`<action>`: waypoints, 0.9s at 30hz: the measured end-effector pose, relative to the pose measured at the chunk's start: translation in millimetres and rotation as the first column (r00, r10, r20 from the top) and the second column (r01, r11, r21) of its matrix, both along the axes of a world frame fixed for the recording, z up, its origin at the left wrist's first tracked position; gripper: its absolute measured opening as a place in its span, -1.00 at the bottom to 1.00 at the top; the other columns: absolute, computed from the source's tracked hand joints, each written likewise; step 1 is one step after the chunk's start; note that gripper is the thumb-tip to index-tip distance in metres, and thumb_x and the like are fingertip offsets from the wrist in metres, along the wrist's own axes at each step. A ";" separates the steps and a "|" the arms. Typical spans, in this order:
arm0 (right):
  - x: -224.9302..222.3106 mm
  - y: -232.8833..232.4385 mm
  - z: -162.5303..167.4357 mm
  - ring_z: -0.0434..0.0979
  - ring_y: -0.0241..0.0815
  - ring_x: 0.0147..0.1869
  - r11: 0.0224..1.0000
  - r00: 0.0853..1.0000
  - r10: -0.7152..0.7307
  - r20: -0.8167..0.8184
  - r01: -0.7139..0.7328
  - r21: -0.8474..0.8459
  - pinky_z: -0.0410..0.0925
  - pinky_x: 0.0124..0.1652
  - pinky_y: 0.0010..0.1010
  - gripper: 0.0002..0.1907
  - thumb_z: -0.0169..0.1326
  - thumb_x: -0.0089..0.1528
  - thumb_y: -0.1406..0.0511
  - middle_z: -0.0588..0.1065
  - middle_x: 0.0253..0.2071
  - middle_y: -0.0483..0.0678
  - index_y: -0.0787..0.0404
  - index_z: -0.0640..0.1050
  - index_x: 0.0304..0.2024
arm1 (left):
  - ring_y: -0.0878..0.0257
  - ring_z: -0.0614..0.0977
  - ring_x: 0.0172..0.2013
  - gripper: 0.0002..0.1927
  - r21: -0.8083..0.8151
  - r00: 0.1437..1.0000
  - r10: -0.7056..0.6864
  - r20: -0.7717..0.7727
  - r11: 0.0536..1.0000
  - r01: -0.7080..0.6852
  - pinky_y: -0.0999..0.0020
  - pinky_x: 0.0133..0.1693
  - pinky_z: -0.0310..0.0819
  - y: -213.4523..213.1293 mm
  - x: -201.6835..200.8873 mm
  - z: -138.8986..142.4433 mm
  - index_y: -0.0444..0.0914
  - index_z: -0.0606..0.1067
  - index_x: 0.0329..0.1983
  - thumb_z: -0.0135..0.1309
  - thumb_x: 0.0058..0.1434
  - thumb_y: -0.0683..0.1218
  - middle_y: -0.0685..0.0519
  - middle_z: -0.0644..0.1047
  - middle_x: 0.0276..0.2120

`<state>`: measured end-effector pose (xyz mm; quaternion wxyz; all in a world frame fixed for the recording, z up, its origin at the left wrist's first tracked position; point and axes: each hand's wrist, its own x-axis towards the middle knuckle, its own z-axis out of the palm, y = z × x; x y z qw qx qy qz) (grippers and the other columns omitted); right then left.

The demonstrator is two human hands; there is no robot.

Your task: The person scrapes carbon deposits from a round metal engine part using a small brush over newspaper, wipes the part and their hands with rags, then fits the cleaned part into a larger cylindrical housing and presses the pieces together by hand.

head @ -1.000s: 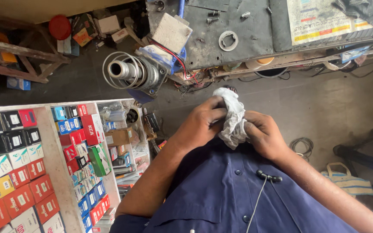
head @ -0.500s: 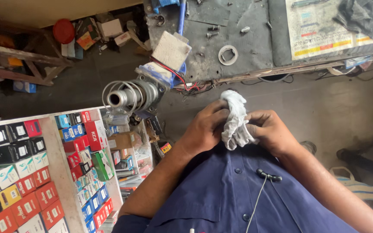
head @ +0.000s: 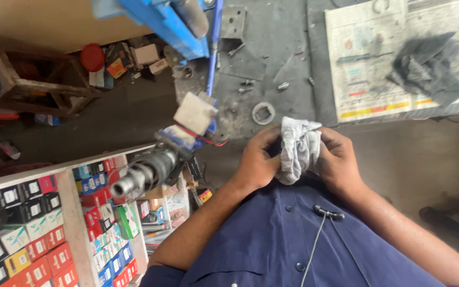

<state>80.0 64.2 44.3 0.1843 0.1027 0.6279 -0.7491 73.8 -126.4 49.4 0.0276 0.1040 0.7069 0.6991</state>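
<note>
While chest-high, left hand (head: 256,162) and right hand (head: 340,159) each grip pressed around crumpled grey rag (head: 297,149).

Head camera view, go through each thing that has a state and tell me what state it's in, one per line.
Left hand: closed on the white cloth.
Right hand: closed on the same cloth.
White cloth: bunched up, gripped between both hands.
Dark rag: crumpled, lying on the newspaper.
Newspaper: spread flat on the workbench.
Metal ring: lying flat on the workbench, untouched.
</note>
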 end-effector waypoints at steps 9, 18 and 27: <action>-51.6 37.2 -5.5 0.58 -0.37 -0.30 0.972 0.957 0.181 0.226 -0.139 -0.192 0.44 -0.28 -0.52 -0.81 0.19 0.26 0.37 0.64 -0.27 -0.05 0.37 0.66 -0.13 | 0.15 0.68 -0.11 -0.79 -0.131 0.986 0.161 -0.049 0.977 -0.166 0.36 -0.07 0.54 29.1 -42.6 12.0 -0.35 0.57 -0.12 0.20 0.16 -0.30 -0.05 0.61 -0.13; -59.1 61.3 -13.5 0.56 -0.39 -0.20 0.991 0.991 0.123 -0.044 -0.125 -0.048 0.42 -0.19 -0.55 -0.78 0.22 0.26 0.40 0.63 -0.18 -0.06 0.39 0.64 -0.06 | 0.27 0.65 -0.05 -0.70 0.116 0.981 0.176 0.087 0.976 -0.185 0.39 0.00 0.55 53.2 -45.6 -1.5 -0.35 0.50 0.07 0.09 0.26 -0.30 -0.03 0.59 -0.02; -65.7 65.6 -15.6 0.57 -0.29 -0.04 0.978 0.861 0.112 -0.496 -0.008 0.206 0.42 0.00 -0.47 -0.83 0.30 0.23 0.44 0.61 -0.17 -0.03 0.38 0.62 -0.14 | 0.25 0.62 -0.12 -0.82 -0.209 0.935 0.339 -0.102 0.912 -0.353 0.39 -0.02 0.53 35.1 -55.2 19.2 -0.30 0.52 0.04 0.08 0.39 -0.28 -0.01 0.59 -0.10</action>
